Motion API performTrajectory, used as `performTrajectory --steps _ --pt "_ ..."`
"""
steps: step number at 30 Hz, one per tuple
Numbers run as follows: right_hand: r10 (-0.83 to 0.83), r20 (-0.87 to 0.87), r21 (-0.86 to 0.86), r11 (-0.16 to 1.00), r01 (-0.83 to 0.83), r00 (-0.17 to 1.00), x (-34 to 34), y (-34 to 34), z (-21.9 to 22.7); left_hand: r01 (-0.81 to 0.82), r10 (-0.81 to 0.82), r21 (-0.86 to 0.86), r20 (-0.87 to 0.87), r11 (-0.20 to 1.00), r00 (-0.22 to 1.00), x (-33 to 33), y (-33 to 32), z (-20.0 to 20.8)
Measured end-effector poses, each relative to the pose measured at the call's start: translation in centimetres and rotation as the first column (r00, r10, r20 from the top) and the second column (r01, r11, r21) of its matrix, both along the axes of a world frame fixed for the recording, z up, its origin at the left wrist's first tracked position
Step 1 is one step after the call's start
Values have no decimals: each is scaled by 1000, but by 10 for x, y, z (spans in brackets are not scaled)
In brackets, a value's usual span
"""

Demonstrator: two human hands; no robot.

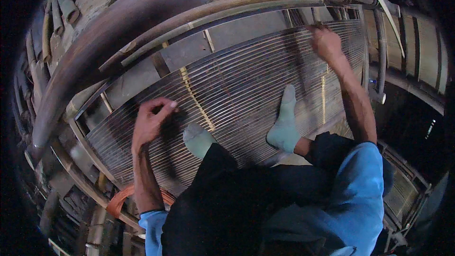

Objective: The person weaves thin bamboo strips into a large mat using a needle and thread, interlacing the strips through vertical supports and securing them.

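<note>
A wide panel of thin parallel slats (246, 76), seemingly split bamboo, spreads in front of me inside a pole frame. Over its left part is my left hand (152, 122), fingers curled and the thumb pressed toward them; anything pinched there is too small to make out. At the panel's far right edge my right hand (326, 45) is closed in a fist-like grip, its fingertips partly hidden. Whether it holds a thin strand I cannot see. Yellow lashing (192, 92) crosses the slats between my hands, and another yellow band (323, 99) lies below my right hand.
My socked feet (283, 130) rest on the slats. A thick dark bamboo pole (156, 14) curves along the far side. Beside my left forearm lies a coil of orange cord (119, 201). A pale strip (386, 12) sticks out at upper right. Cut bamboo pieces (66, 2) lie far left.
</note>
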State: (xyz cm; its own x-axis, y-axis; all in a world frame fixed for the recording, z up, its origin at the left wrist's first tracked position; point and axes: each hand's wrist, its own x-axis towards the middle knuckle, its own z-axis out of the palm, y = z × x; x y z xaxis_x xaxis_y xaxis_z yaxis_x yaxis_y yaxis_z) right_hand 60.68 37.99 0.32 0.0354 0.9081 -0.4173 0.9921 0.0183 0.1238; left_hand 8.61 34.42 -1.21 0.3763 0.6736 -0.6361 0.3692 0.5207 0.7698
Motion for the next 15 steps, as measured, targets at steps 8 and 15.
performTrajectory --steps 8,15 --pt "-37 -927 -121 971 -205 373 -221 -21 27 38 -57 165 112 986 992 78 3 19" --pt "122 -828 -14 971 -238 548 -219 8 43 -258 237 131 154 957 959 1 -15 38"
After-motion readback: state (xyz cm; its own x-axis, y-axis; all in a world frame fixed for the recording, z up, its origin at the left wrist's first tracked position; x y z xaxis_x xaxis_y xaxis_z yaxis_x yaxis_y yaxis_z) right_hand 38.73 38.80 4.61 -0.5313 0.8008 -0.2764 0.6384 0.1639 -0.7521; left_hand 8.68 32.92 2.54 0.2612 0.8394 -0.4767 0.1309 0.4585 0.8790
